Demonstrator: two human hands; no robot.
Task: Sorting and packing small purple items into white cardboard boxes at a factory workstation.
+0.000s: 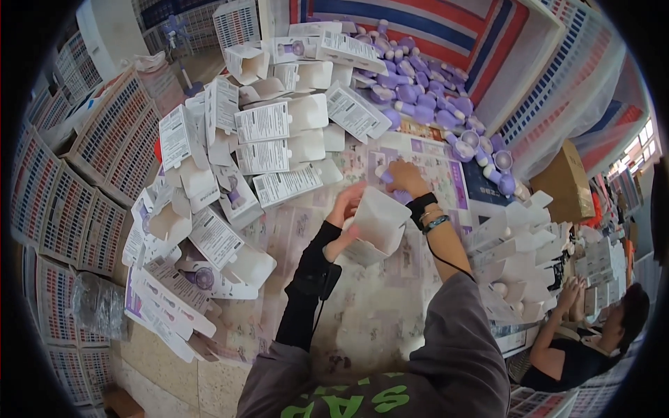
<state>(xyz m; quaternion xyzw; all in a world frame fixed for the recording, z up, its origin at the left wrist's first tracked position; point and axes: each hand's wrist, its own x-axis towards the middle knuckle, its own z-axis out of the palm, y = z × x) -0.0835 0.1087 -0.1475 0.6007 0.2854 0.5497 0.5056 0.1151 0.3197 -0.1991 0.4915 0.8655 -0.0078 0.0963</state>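
Observation:
My left hand [343,217] grips an open white cardboard box [380,221] by its side, with the box's mouth turned up toward me. Just beyond the box, my right hand [408,178] is closed on a small purple handheld device with a white end [385,174]. Part of that device is hidden behind my fingers and the box. Farther off, many similar purple devices [421,94] lie in a loose heap. On the left, many printed white boxes [263,125] are piled with their flaps open.
A patterned cover lies on the table [334,279]. More open white boxes [519,251] stand at the right, some with white ends showing inside. Stacked plastic crates [77,216] line the left. Another person [582,341] handles boxes at the lower right. A brown carton [564,181] sits behind.

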